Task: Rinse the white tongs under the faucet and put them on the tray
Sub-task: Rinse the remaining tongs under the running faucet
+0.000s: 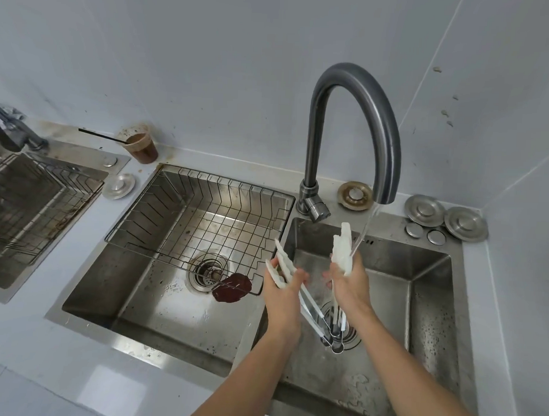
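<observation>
Over the right sink basin (432,294) I hold white tongs in each hand, tips up, metal hinge ends down near the drain. My right hand (348,282) grips one pair of white tongs (342,247) whose tips stand beside the water stream falling from the dark curved faucet (360,123). My left hand (284,283) grips another set of white tongs (282,259), spread apart, left of the stream. The wire tray (201,214) sits over the back of the left basin.
A dark red scrap (232,288) lies by the left basin's drain. A stained brown cup (141,145) with a black straw stands behind the tray. Metal plugs (444,218) lie on the sink rim, back right. A second sink with rack is at far left.
</observation>
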`<state>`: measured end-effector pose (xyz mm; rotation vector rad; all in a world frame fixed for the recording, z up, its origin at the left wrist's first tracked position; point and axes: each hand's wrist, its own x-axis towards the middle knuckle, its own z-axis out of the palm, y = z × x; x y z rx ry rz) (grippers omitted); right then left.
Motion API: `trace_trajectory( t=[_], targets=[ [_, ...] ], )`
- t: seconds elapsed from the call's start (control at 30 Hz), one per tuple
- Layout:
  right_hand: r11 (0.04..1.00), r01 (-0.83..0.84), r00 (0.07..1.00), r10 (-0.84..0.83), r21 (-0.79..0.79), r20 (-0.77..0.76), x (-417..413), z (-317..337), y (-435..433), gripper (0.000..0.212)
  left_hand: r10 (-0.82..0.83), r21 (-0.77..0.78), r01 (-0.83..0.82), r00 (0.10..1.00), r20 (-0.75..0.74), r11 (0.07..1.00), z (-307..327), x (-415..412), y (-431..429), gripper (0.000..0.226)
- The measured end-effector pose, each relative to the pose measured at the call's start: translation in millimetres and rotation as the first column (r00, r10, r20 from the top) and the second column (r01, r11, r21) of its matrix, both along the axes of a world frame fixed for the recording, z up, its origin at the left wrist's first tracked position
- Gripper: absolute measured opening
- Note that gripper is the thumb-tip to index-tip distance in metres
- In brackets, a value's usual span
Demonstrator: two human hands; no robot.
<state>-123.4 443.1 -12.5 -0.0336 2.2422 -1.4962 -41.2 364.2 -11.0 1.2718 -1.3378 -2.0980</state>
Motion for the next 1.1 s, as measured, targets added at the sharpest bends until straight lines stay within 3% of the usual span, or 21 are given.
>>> trace_trajectory(
  t=[0.1, 0.27, 0.4, 0.5, 0.57, 0.63, 0.7, 0.77, 0.83, 0.9, 1.0, 1.1],
  targets=[
    [0.999, 0.047, 0.999, -0.047, -0.01, -0.017, -3, 6, 4, 0.053, -0.048, -0.022, 0.047, 0.999, -0.023, 0.999, 2, -12, 4, 0.037],
    [0.977, 0.179, 0.984, -0.178, 0.118, -0.017, 2, 14, 21, 0.042, -0.22, 0.002, 0.22, 0.975, -0.044, 0.975, -1, -31, 16, 0.04],
    [0.957, 0.263, 0.965, -0.261, 0.125, -0.03, 16, 18, 41, 0.057, -0.324, -0.07, 0.326, 0.945, 0.039, 0.943, -13, -44, 23, 0.075],
    [0.945, 0.311, 0.95, -0.305, 0.097, -0.066, 26, 20, 54, 0.073, -0.39, -0.083, 0.399, 0.915, 0.109, 0.913, -20, -53, 34, 0.084],
    [0.952, 0.285, 0.954, -0.272, 0.11, -0.122, 31, 26, 56, 0.077, -0.4, -0.115, 0.414, 0.908, 0.125, 0.903, -23, -58, 43, 0.074],
    [0.963, 0.23, 0.958, -0.199, 0.139, -0.208, 39, 29, 55, 0.073, -0.404, -0.13, 0.417, 0.907, 0.117, 0.899, -24, -65, 49, 0.048],
    [0.965, 0.22, 0.95, -0.179, 0.145, -0.256, 46, 33, 51, 0.07, -0.394, -0.065, 0.401, 0.914, 0.098, 0.914, -16, -75, 52, 0.03],
    [0.96, 0.256, 0.942, -0.221, 0.116, -0.251, 48, 35, 48, 0.072, -0.395, -0.086, 0.411, 0.905, 0.157, 0.908, -14, -84, 52, 0.044],
    [0.953, 0.293, 0.935, -0.269, 0.076, -0.233, 48, 37, 45, 0.074, -0.39, -0.243, 0.483, 0.854, 0.346, 0.841, -10, -91, 50, 0.046],
    [0.944, 0.328, 0.927, -0.315, 0.032, -0.203, 49, 38, 44, 0.075, -0.332, -0.317, 0.489, 0.836, 0.437, 0.812, -6, -94, 47, 0.046],
    [0.936, 0.352, 0.919, -0.345, 0.0, -0.188, 51, 40, 41, 0.074, -0.31, -0.364, 0.483, 0.843, 0.44, 0.796, 2, -97, 45, 0.041],
    [0.942, 0.335, 0.92, -0.328, -0.003, -0.216, 48, 42, 38, 0.072, -0.405, -0.365, 0.517, 0.848, 0.342, 0.774, 6, -88, 39, 0.022]
  ],
)
